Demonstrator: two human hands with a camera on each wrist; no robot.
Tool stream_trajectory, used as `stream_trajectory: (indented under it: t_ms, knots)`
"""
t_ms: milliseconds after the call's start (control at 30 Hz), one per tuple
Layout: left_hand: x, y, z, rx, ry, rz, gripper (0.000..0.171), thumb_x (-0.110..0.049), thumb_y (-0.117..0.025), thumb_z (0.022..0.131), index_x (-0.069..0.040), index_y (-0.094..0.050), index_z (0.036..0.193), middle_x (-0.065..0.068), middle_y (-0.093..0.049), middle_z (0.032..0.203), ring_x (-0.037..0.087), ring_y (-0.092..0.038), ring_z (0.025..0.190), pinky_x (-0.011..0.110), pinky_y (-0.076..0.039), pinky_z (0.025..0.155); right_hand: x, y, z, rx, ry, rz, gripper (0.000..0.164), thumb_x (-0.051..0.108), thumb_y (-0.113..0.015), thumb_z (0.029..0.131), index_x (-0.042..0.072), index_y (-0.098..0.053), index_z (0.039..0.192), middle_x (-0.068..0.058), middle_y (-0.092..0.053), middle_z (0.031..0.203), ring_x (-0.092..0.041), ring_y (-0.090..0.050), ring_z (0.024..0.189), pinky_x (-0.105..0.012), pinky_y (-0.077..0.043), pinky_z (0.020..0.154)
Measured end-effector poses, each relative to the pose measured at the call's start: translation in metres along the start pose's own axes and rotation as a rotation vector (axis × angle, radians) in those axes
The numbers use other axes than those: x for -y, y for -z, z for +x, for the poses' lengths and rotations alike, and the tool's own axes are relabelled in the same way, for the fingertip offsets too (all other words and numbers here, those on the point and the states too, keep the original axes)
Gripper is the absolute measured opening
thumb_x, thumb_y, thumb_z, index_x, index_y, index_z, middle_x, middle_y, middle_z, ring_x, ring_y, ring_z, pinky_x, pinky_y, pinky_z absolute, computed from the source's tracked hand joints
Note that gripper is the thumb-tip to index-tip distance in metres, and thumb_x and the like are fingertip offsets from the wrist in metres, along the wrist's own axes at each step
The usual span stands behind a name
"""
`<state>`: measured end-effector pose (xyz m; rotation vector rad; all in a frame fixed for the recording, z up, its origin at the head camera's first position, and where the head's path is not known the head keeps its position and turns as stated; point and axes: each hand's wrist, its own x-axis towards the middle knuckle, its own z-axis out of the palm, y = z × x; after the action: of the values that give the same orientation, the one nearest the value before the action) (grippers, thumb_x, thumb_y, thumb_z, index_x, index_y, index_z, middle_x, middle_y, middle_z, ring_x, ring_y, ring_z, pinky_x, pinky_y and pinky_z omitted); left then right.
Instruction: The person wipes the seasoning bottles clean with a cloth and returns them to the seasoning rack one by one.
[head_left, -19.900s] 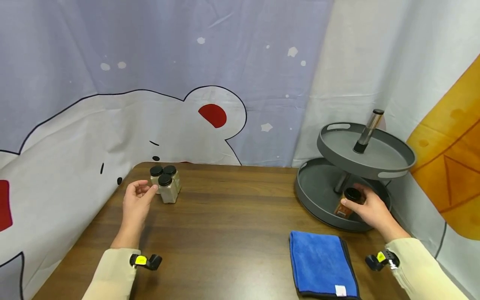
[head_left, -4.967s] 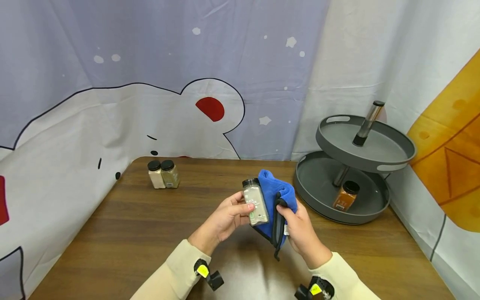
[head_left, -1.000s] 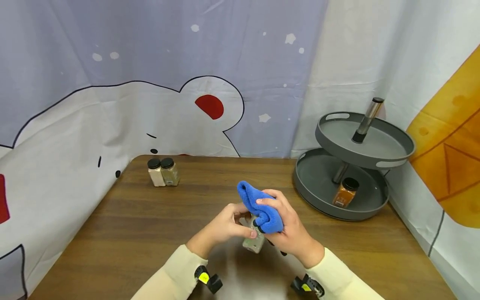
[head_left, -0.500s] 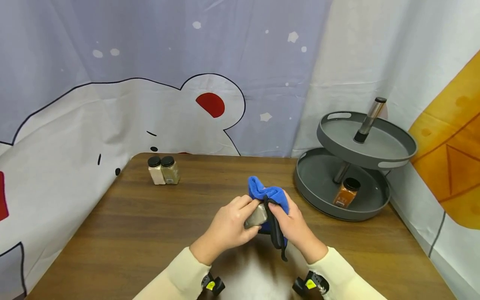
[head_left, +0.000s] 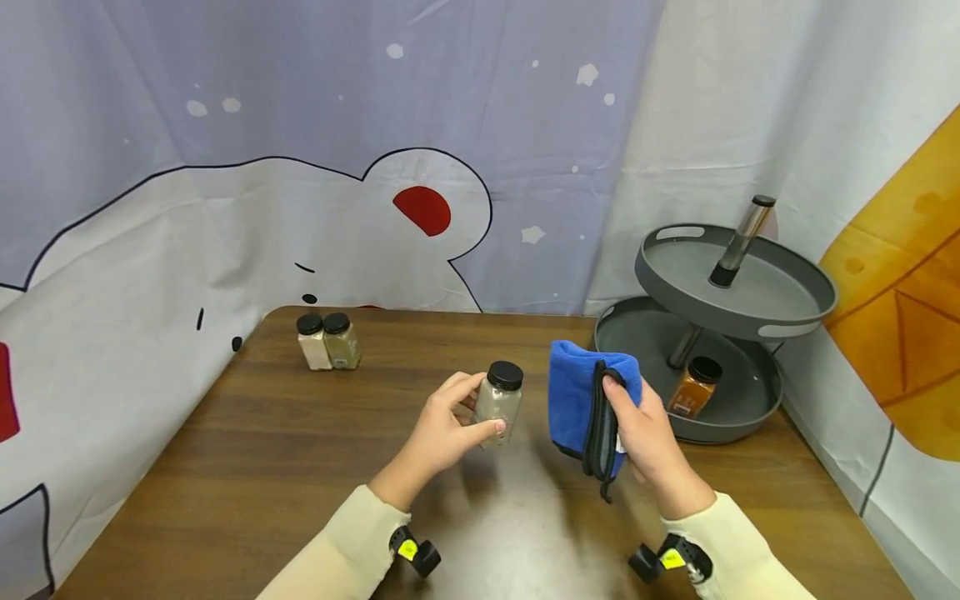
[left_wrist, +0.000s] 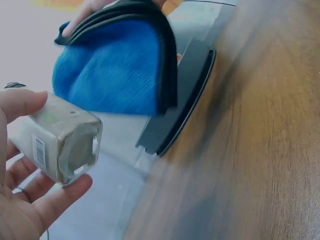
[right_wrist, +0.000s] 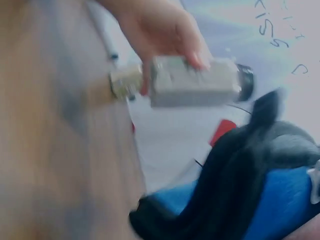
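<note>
The left hand holds a small, clear, square jar with a round black lid and grey-white stuff inside. Its thumb presses the near side of the jar, and its other fingers go behind. The jar sits at the fingertips, on the right side of that hand, up in the air over the brown wooden table. Its lid points up and leans a little to the right. A white barcode sticker shows on one side of it.

The right hand grips a folded, fuzzy blue cloth with black edges. Its thumb lies on top of the black edges. The cloth is to the right of the jar, and there is a gap between them.

Far back on the left, a cream-coloured jar with a black lid and a greenish jar with a black lid stand side by side on the table. On the right is a round grey stand with two trays. An orange-brown jar with a black lid stands on the bottom tray.
</note>
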<state>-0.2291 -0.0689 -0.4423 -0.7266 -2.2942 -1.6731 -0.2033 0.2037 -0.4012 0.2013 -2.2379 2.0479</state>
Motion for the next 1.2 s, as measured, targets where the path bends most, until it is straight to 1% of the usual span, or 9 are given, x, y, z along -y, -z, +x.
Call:
stream_trajectory:
  t_ms: [100,200,333,500,700,900,967,1067,1200]
  knots:
    - [0.007,0.003,0.003,-0.013,0.096,-0.094,0.061,-0.008,-0.086,0.080,-0.012,-0.063,0.137,0.006,-0.063,0.114,0.024,-0.062,0.094,0.032,-0.057,0.072,0.006,0.021,-0.002,0.027,0.110,-0.311,0.041,0.025,-0.050,0.107,0.001,-0.048,0.141,-0.020,-0.059,0.133,-0.031,-0.062,0.115,-0.047,-0.053,0.095]
    - [0.012,0.005,0.005,-0.027,0.167,-0.161,0.064,-0.006,-0.085,0.080,-0.012,-0.061,0.139,0.009,-0.065,0.116,0.026,-0.064,0.096,0.032,-0.057,0.074,0.012,0.039,-0.006,0.056,0.195,-0.604,0.040,0.025,-0.054,0.106,0.005,-0.051,0.140,-0.020,-0.063,0.132,-0.037,-0.063,0.114,-0.058,-0.051,0.095]
    - [0.016,0.006,0.006,-0.032,0.214,-0.228,0.063,-0.004,-0.082,0.081,-0.010,-0.059,0.139,0.014,-0.066,0.114,0.027,-0.065,0.098,0.032,-0.056,0.078,0.015,0.056,-0.012,0.099,0.256,-0.832,0.040,0.024,-0.059,0.103,0.008,-0.052,0.139,-0.018,-0.067,0.125,-0.038,-0.066,0.110,-0.061,-0.050,0.092]
    - [0.022,0.003,0.006,0.005,0.225,-0.187,0.065,-0.006,-0.083,0.081,-0.012,-0.058,0.141,0.012,-0.066,0.116,0.029,-0.065,0.102,0.035,-0.056,0.080,0.006,0.068,-0.025,0.197,0.328,-1.039,0.049,0.013,-0.068,0.096,0.003,-0.052,0.141,-0.019,-0.063,0.133,-0.040,-0.062,0.119,-0.059,-0.050,0.096]
    - [0.033,-0.004,0.005,0.016,0.241,-0.138,0.067,-0.004,-0.083,0.082,-0.010,-0.055,0.143,0.014,-0.064,0.122,0.033,-0.065,0.110,0.042,-0.057,0.090,-0.014,0.072,-0.048,0.279,0.423,-1.164,0.059,0.005,-0.080,0.083,0.002,-0.056,0.137,-0.017,-0.063,0.134,-0.036,-0.063,0.119,-0.053,-0.052,0.094]
    - [0.041,-0.010,0.002,0.033,0.235,-0.074,0.064,-0.006,-0.085,0.080,-0.012,-0.059,0.138,0.012,-0.065,0.122,0.031,-0.064,0.112,0.047,-0.053,0.097,-0.032,0.079,-0.071,0.367,0.471,-1.225,0.058,0.013,-0.083,0.081,0.004,-0.060,0.134,-0.013,-0.062,0.137,-0.033,-0.061,0.122,-0.050,-0.053,0.095]
    - [0.042,-0.011,0.002,0.035,0.226,-0.052,0.063,-0.007,-0.086,0.080,-0.013,-0.059,0.138,0.011,-0.065,0.123,0.030,-0.064,0.113,0.047,-0.052,0.098,-0.036,0.082,-0.077,0.442,0.432,-1.229,0.059,0.016,-0.082,0.083,0.002,-0.059,0.136,-0.015,-0.061,0.138,-0.034,-0.060,0.123,-0.051,-0.052,0.095]
    - [0.043,-0.012,0.003,0.032,0.215,-0.041,0.063,-0.007,-0.086,0.080,-0.013,-0.060,0.137,0.012,-0.065,0.123,0.031,-0.064,0.112,0.048,-0.053,0.098,-0.042,0.085,-0.083,0.603,0.295,-1.202,0.060,0.026,-0.077,0.090,0.006,-0.055,0.142,-0.016,-0.055,0.145,-0.038,-0.055,0.128,-0.054,-0.050,0.097]
    - [0.042,-0.012,0.004,0.034,0.207,-0.054,0.063,-0.005,-0.086,0.080,-0.013,-0.060,0.137,0.013,-0.064,0.123,0.033,-0.063,0.112,0.050,-0.053,0.096,-0.050,0.086,-0.088,0.752,0.133,-1.162,0.072,0.055,-0.066,0.093,0.014,-0.049,0.149,-0.017,-0.040,0.156,-0.043,-0.045,0.136,-0.062,-0.044,0.100]
